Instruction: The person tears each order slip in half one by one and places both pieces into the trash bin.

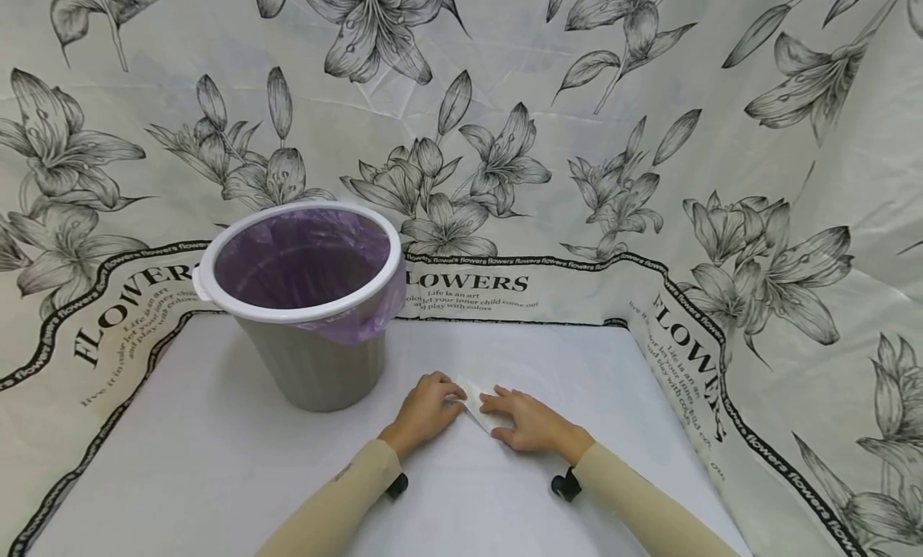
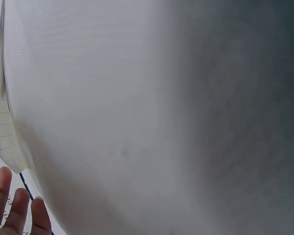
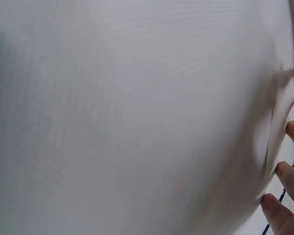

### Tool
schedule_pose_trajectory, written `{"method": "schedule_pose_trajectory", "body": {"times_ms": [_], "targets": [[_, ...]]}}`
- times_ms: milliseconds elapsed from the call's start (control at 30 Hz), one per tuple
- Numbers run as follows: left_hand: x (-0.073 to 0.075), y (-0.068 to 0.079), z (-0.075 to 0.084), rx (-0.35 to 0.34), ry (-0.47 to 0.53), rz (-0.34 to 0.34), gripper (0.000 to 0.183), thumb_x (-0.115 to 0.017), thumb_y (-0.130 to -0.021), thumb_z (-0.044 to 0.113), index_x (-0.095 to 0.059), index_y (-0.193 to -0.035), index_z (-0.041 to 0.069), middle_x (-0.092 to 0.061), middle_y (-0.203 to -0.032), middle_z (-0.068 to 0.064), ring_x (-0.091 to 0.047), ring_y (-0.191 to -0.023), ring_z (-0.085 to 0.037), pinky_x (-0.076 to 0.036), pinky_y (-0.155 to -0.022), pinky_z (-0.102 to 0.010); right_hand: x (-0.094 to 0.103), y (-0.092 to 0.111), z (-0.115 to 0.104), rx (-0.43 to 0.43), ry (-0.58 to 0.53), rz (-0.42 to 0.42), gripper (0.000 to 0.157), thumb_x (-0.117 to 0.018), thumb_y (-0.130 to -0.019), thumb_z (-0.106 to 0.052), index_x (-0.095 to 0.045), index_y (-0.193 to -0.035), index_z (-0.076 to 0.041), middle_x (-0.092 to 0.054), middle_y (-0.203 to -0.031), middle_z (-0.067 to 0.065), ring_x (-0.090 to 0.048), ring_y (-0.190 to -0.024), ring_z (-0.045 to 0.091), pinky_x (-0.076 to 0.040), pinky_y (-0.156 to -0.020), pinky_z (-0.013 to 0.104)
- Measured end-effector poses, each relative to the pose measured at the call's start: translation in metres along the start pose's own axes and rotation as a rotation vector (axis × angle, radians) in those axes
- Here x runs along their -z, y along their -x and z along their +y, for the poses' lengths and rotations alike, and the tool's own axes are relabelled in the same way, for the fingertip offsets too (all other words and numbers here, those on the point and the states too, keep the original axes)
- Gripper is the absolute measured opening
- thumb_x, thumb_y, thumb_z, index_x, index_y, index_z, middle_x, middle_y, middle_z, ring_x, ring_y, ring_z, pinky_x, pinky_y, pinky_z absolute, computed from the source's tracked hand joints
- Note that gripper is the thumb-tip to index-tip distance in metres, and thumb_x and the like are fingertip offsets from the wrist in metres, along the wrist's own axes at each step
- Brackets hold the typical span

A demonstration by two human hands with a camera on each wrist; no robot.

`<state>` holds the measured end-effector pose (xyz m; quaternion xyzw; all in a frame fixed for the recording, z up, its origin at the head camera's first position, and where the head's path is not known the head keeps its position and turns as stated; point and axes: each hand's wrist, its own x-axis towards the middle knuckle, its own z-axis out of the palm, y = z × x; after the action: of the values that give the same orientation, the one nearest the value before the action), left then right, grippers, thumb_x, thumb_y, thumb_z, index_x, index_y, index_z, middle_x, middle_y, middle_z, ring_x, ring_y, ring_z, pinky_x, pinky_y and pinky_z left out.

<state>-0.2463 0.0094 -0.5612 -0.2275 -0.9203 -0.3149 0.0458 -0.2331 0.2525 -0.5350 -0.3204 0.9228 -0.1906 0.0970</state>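
Note:
On the white tabletop lies a small folded piece of paper (image 1: 473,402), pale, with faint ruled lines in the left wrist view. My left hand (image 1: 427,409) is at its left end, thumb and index finger pinching the edge. In the left wrist view the other fingers (image 2: 19,208) spread away from the sheet. My right hand (image 1: 530,421) rests over the opposite side, its spread fingers touching the paper. The right wrist view shows these fingertips (image 3: 282,169) along the paper's long edge. Part of the sheet is hidden under the right fingers.
A grey bin (image 1: 317,369) with a white rim and a purple liner (image 1: 303,256) stands to the left, behind my left hand. White cloth printed with lilies (image 1: 440,168) hangs behind and along both sides. A small dark wrist camera (image 1: 566,486) sits under the right forearm.

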Motion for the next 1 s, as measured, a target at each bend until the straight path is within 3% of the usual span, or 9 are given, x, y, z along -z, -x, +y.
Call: {"method": "schedule_pose_trajectory", "body": {"times_ms": [133, 367, 667, 1000], "targets": [[0.003, 0.003, 0.002, -0.029, -0.003, 0.015, 0.011, -0.077, -0.093, 0.026, -0.080, -0.103, 0.022, -0.066, -0.118, -0.005, -0.060, -0.109, -0.027, -0.054, -0.091, -0.046, 0.000, -0.001, -0.003, 0.007, -0.038, 0.033, 0.038, -0.069, -0.097, -0.026, -0.068, -0.132, -0.012, -0.063, -0.144, 0.006, -0.049, -0.142, 0.039, -0.042, -0.115, 0.056], [0.011, 0.002, 0.001, -0.040, 0.013, 0.038, 0.008, -0.076, -0.095, 0.027, -0.080, -0.099, 0.021, -0.069, -0.121, -0.003, -0.061, -0.121, -0.030, -0.050, -0.100, -0.053, 0.002, -0.005, -0.011, 0.019, -0.082, 0.123, 0.038, -0.071, -0.097, -0.029, -0.069, -0.130, -0.011, -0.071, -0.130, 0.004, -0.064, -0.127, 0.025, -0.051, -0.107, 0.047], [0.025, 0.003, -0.001, -0.095, 0.067, 0.083, 0.008, -0.076, -0.095, 0.023, -0.080, -0.095, 0.016, -0.070, -0.119, -0.007, -0.063, -0.116, -0.033, -0.051, -0.100, -0.053, 0.005, -0.012, -0.020, 0.036, -0.141, 0.306, 0.019, -0.073, -0.096, -0.015, -0.074, -0.114, -0.012, -0.076, -0.112, 0.001, -0.072, -0.105, 0.017, -0.060, -0.090, 0.040], [0.045, 0.011, 0.002, -0.097, 0.097, 0.054, 0.008, -0.075, -0.095, 0.024, -0.078, -0.093, 0.017, -0.070, -0.122, -0.008, -0.061, -0.122, -0.034, -0.050, -0.103, -0.054, 0.010, -0.020, -0.032, 0.103, -0.235, 0.411, 0.015, -0.074, -0.096, -0.015, -0.073, -0.110, -0.010, -0.077, -0.108, 0.012, -0.073, -0.101, 0.022, -0.060, -0.090, 0.048]]}}
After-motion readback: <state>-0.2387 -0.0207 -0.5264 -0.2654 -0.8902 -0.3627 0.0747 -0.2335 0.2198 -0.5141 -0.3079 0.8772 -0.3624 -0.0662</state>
